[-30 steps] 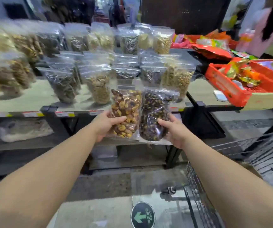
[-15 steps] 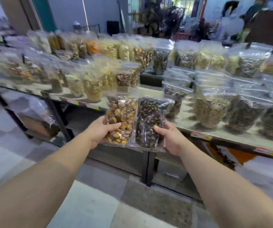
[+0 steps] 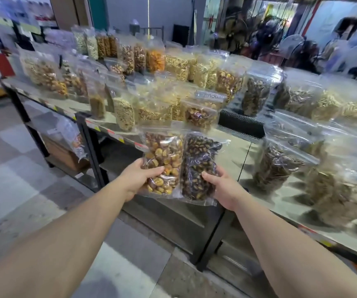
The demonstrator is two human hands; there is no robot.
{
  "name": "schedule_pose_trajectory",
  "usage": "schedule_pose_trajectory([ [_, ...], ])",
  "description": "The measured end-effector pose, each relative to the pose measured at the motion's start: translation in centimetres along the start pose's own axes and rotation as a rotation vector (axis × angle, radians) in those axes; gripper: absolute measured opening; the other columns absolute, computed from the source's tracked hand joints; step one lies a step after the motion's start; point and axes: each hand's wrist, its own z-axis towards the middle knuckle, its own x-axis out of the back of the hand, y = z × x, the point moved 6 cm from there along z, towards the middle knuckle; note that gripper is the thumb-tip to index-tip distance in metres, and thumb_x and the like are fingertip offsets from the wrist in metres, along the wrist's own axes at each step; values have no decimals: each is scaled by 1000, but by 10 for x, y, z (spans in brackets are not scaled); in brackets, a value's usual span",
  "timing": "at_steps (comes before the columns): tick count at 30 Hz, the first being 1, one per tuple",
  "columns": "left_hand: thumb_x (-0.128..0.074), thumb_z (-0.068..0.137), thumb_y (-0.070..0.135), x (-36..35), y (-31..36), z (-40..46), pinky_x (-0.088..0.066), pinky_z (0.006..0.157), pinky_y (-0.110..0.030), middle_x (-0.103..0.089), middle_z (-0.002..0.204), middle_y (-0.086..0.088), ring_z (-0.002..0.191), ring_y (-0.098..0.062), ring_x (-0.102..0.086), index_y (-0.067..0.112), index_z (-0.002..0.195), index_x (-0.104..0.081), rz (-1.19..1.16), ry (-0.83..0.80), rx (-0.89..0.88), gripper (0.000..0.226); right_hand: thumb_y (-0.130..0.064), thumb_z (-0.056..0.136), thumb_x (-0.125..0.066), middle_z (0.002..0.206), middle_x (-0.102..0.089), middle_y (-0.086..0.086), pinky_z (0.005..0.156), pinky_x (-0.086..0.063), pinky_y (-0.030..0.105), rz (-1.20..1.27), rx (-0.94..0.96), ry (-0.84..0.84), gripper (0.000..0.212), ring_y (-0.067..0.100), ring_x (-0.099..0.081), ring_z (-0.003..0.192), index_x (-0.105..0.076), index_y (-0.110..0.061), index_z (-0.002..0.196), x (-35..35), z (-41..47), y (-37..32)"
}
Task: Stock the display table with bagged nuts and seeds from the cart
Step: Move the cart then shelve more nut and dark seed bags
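Clear plastic crinkles under both my grips: my left hand (image 3: 137, 178) holds the bag of yellow-brown nuts (image 3: 162, 163), thumb curled over its front and fingers hidden behind it, while my right hand (image 3: 222, 186) holds the bag of dark seeds (image 3: 199, 166) the same way, thumb pressed on the front. The two bags stand upright and touch side by side, held in the air just before the front edge of the display table (image 3: 244, 153). At twelve o'clock from them, on the table, stands a bag of reddish nuts (image 3: 201, 114); just beyond it, toward one o'clock, sits a black mesh panel (image 3: 241, 125). At three o'clock stand blurred bags of dark striped seeds (image 3: 274, 166). Toward eleven o'clock rows of pale and golden bags (image 3: 126, 112) fill the table top, and farther back one orange bag (image 3: 156, 59) stands out in the rear row
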Motion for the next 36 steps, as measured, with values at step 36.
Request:
schedule_pose_trajectory([
  [36,-81,82,24,-31,56,241,-39,89,-23,-57,113,1,109,-16,-54,10,136,-51,690,-270,-86,63,-1,82,-64,86,-75,-4,76,-43,31,54,163,371,37,13,-67,82,-60,-14,116,70,105,-53],
])
